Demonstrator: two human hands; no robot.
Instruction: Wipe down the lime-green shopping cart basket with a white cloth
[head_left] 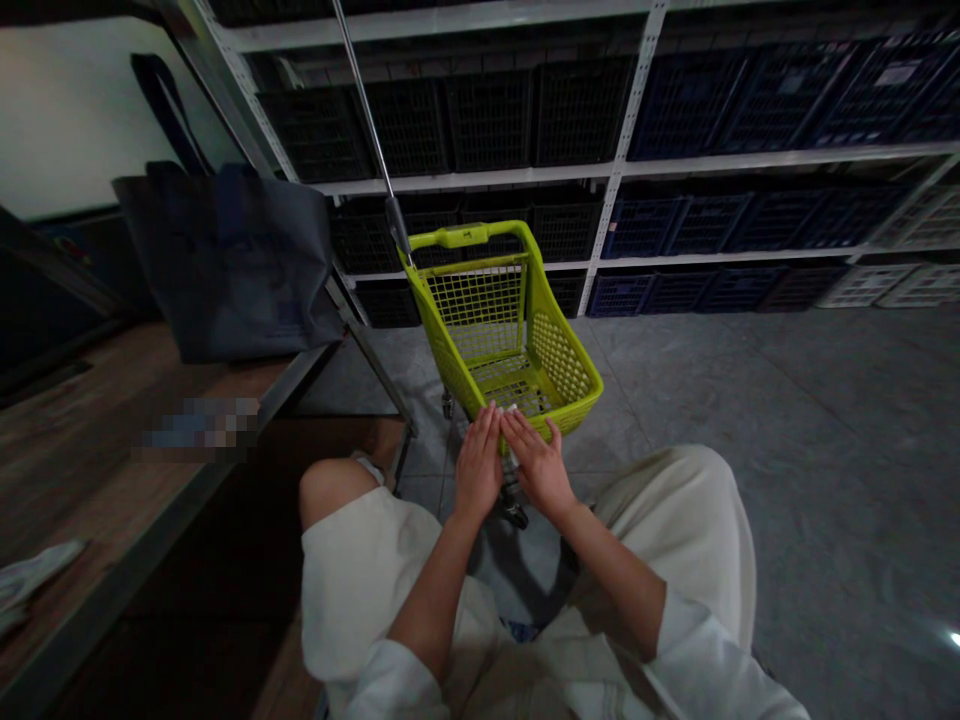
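Observation:
A small yellow-green shopping cart point(495, 290) stands on the floor before me, its basket holding nothing I can see. Over the cart's near rim, my left hand point(478, 462) and my right hand point(538, 465) come together at the fingertips. The fingers of both hands are long and pressed together, and the right thumb points up. A tiny white bit point(510, 408) shows between the fingertips; its kind is too small to tell. Whether the hands touch the rim I cannot tell.
At left a wooden-topped bench point(112, 480) carries a dark tote bag point(240, 265) and a crumpled white item point(37, 575). White shelving point(615, 190) with black and blue crates point(682, 100) lines the back. A metal pole point(367, 110) rises from the cart's left corner.

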